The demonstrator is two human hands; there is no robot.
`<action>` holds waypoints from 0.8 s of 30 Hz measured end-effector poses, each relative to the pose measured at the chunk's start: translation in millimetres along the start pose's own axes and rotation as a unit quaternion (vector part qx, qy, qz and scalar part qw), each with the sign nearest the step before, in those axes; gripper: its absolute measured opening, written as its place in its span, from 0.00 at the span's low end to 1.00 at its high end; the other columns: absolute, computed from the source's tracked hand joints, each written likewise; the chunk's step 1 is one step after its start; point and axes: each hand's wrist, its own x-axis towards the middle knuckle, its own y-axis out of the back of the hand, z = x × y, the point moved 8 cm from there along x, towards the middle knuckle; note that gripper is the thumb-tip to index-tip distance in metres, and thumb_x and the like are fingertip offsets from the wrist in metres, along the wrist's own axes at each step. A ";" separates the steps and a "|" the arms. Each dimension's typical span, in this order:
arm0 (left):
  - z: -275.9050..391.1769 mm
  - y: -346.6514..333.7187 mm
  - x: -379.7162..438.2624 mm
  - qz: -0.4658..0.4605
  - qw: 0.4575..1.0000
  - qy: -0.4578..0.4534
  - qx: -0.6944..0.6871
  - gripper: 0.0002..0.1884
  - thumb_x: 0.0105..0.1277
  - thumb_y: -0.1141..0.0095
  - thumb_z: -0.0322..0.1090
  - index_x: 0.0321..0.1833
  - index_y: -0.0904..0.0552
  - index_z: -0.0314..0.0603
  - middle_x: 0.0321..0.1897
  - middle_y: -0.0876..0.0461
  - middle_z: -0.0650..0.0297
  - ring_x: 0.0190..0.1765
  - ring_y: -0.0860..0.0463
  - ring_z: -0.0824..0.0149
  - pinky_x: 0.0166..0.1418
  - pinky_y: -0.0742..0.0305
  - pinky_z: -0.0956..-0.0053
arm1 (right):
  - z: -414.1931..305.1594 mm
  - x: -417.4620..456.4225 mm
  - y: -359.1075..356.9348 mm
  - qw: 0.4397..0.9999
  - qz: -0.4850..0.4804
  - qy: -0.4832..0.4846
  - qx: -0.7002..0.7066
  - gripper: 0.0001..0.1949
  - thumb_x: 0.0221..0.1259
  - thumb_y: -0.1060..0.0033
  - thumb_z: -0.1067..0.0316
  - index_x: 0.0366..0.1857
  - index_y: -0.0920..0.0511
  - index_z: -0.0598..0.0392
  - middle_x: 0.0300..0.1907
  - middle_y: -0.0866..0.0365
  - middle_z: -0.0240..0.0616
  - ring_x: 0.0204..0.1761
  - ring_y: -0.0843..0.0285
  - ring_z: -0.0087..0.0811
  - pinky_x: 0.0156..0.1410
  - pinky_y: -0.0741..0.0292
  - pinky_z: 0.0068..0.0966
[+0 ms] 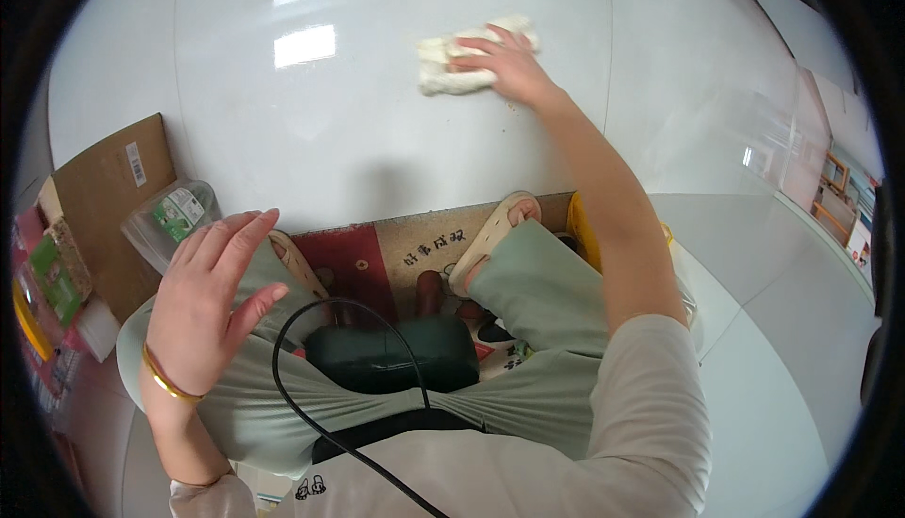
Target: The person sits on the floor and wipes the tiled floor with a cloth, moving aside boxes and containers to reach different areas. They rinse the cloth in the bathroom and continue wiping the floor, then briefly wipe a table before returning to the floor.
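My right hand (512, 69) presses a folded cream cloth (437, 69) flat against the glossy white tiled wall (396, 143), with its fingers spread over the cloth. Small brownish specks (510, 106) mark the wall just below that wrist. Over my left knee, my left hand (208, 292) is raised with nothing in it, its thumb apart from the fingers. A clear plastic container (170, 210) with a green and white label lies just beyond it.
A cardboard box (117, 196) stands at the left beside packaged goods (56, 277). Between my legs is a dark green cushioned seat (392, 359), above a red and tan mat (417, 235). Something yellow (585, 235) sits behind my right forearm. A black cable (279, 369) loops across my lap.
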 end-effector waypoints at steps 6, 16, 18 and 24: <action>-11.8 9.3 -11.3 0.000 1.000 0.018 -0.018 0.30 0.52 0.40 0.38 0.59 0.30 0.40 0.51 0.27 0.54 0.51 0.28 0.51 0.55 0.32 0.63 | 73.2 -126.1 -45.5 0.887 0.136 -0.433 0.088 0.26 0.50 0.43 0.61 0.58 0.32 0.33 0.66 0.44 0.23 0.65 0.47 0.49 0.59 0.36 0.52; -10.3 9.9 -23.7 -0.019 1.000 0.023 0.001 0.32 0.50 0.41 0.44 0.60 0.30 0.42 0.52 0.28 0.55 0.51 0.28 0.52 0.56 0.32 0.61 | -73.1 34.5 -27.1 0.848 0.154 -0.480 0.165 0.29 0.47 0.43 0.51 0.59 0.32 0.30 0.69 0.49 0.28 0.69 0.59 0.53 0.61 0.51 0.68; -6.5 13.9 -21.0 -0.022 1.000 0.020 0.003 0.32 0.50 0.40 0.43 0.60 0.31 0.42 0.52 0.28 0.56 0.51 0.28 0.52 0.56 0.32 0.61 | -116.9 86.5 -26.0 0.934 0.124 -0.308 0.135 0.23 0.48 0.43 0.54 0.53 0.27 0.23 0.68 0.47 0.25 0.70 0.60 0.51 0.63 0.56 0.69; -8.9 7.6 -17.4 -0.049 0.999 0.019 -0.004 0.32 0.54 0.43 0.46 0.61 0.32 0.39 0.56 0.30 0.52 0.55 0.29 0.50 0.59 0.34 0.62 | -192.7 84.1 -24.7 0.981 -0.105 0.152 0.053 0.21 0.47 0.44 0.65 0.46 0.22 0.20 0.66 0.40 0.17 0.71 0.55 0.38 0.69 0.62 0.60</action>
